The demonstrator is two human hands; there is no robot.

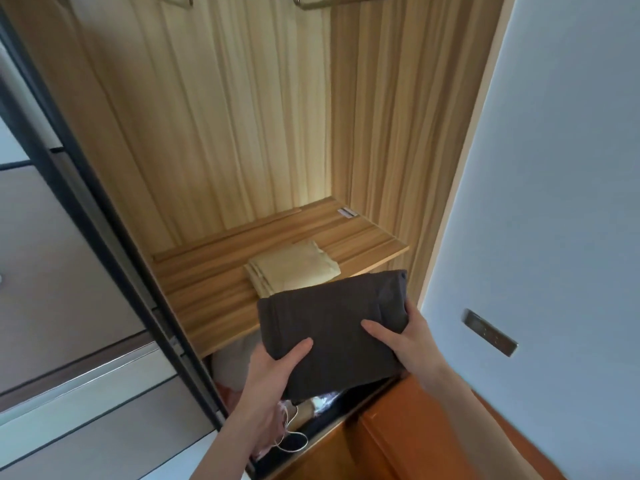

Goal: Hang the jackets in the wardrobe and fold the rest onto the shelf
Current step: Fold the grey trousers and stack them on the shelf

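You hold a folded dark grey garment (332, 327) in front of the open wardrobe (242, 133), just above the near edge of its wooden shelf (207, 289). Your left hand (266, 372) grips the garment's near left corner, thumb pressed on top and the fingers hidden underneath. Your right hand (405, 337) grips the right side, thumb lying across the top of the cloth and the fingers wrapped around the edge. The garment lies flat between both hands, tilted slightly, its far edge overlapping your view of a folded beige garment (294, 268) that rests on the shelf, near its middle. Below the shelf, a lower compartment holds a jumble of items (294, 424), among them a thin white cord (291, 441). Two hangers (304, 1) show at the top of the wardrobe. A switch plate (490, 332) sits on the wall to the right.
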